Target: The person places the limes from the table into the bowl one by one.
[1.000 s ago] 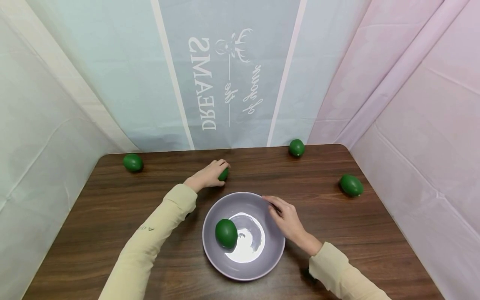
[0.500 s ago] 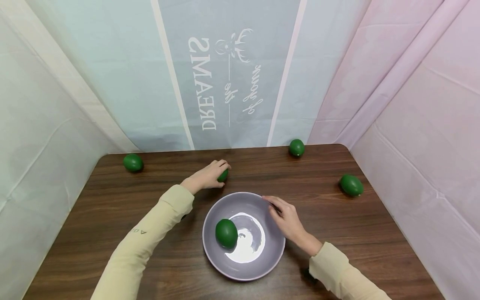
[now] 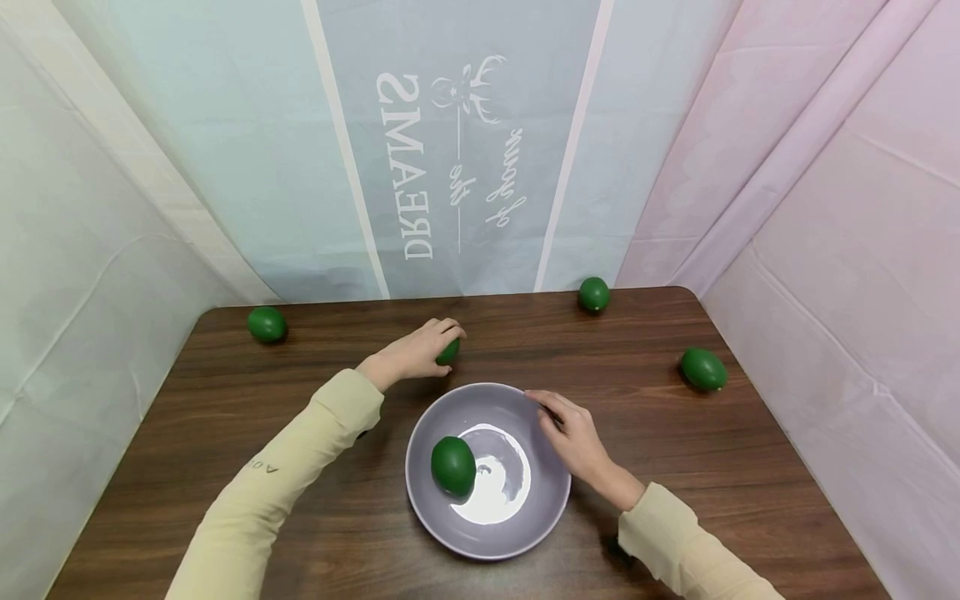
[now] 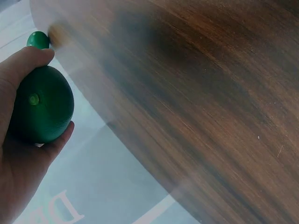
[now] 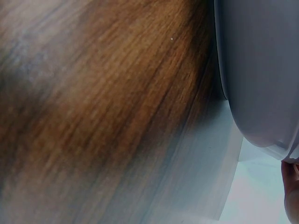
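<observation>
My left hand (image 3: 414, 352) grips a dark green lime (image 3: 448, 352) near the back middle of the table, mostly hidden by the fingers in the head view. The left wrist view shows thumb and fingers round that lime (image 4: 44, 105), with its stem end bare. My right hand (image 3: 573, 437) holds the right rim of a grey-purple bowl (image 3: 487, 542), thumb toward the inside and fingers at the edge. Only a fingertip (image 5: 290, 186) at the bowl's edge (image 5: 266, 93) shows in the right wrist view. Another lime (image 3: 453, 466) lies in the bowl's left half.
One lime (image 3: 267, 325) lies at the back left of the brown wooden table (image 3: 750, 492). Another lime (image 3: 594, 294) is at the back edge right of centre, and one more lime (image 3: 703, 369) near the right edge. Cloth walls (image 3: 277, 167) surround the table.
My left forearm has swung toward the left, and the hand with the lime has shifted very slightly right. The right hand and the bowl have stayed in place.
</observation>
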Available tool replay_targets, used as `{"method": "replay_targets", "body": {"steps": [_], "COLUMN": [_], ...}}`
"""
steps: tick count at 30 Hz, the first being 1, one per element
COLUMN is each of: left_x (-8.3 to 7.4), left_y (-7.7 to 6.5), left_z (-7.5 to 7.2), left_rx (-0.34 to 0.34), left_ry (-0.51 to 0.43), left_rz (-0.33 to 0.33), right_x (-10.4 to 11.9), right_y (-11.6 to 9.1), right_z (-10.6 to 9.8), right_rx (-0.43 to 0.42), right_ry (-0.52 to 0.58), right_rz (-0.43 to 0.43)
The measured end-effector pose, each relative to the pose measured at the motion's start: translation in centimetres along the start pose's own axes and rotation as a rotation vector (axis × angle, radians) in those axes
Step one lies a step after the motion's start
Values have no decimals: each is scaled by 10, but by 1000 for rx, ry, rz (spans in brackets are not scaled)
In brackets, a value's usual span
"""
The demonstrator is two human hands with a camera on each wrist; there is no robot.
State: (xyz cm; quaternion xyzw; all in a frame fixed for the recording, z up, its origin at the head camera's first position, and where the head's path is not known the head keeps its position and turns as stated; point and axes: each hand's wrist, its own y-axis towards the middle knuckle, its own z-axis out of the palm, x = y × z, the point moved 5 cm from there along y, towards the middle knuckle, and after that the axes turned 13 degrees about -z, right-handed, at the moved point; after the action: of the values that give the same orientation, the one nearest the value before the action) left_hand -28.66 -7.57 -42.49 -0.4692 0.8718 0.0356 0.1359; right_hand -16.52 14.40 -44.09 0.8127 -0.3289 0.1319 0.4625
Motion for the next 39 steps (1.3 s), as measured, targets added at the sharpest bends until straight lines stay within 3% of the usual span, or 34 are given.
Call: {"method": "replay_targets", "body": {"steps": [25,39], "left_x": [-24,-33], "left_y": [-13,-21], "left_z": [-14,-21], "left_rx": [-52,-60], "left_ry": [8,28], "left_rz": [154,183], "right_x": [0,-1], "right_y": [1,0], "right_z": [0,1], "right_rx": [6,4], "right_ry": [-6,-9], "right_rz": [4,2]}}
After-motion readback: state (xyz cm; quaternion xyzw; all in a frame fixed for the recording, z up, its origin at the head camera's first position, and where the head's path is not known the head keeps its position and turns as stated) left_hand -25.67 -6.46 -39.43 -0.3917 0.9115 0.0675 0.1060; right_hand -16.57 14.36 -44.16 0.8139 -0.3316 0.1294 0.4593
